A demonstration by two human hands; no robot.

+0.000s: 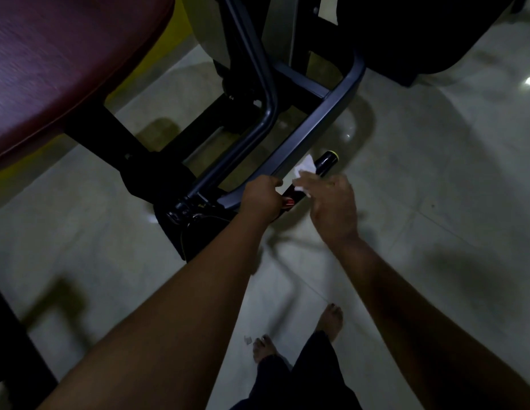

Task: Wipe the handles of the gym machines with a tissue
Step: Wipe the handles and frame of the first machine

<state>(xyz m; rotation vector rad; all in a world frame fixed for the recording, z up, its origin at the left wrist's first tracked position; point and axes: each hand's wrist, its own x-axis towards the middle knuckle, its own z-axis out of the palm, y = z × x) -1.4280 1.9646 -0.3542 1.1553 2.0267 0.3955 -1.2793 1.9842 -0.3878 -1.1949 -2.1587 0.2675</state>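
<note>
1. Tissue (pixel 303 173): you have it in your right hand (pixel 331 205), white and crumpled, pressed against the side of the black handle (pixel 325 162) just below its yellow-ringed end.
2. Your right fingers (pixel 309 180) are bent round the tissue and pinch it. Motion blur hides exactly how they lie.
3. Your left hand (pixel 262 198) steadies the same handle lower down. Its fingers are curled tight round the bar near the red label, just beside the grey frame tube (pixel 311 122).
4. The handle sticks out low over the floor (pixel 435 202), to the right of the machine's dark red seat pad (pixel 65 69).
5. Progress, as a judgement: you are mid-wipe on this one handle. The tissue sits on the upper part of the grip, so the tip and the stretch under your left hand look yet to be covered.
6. Nothing shows whether any other handle has been cleaned; no other handle can be made out in this dim view.
7. What seems left: finish this grip, shift your left hand so the covered part can be wiped, then go on to the remaining machines.
</note>
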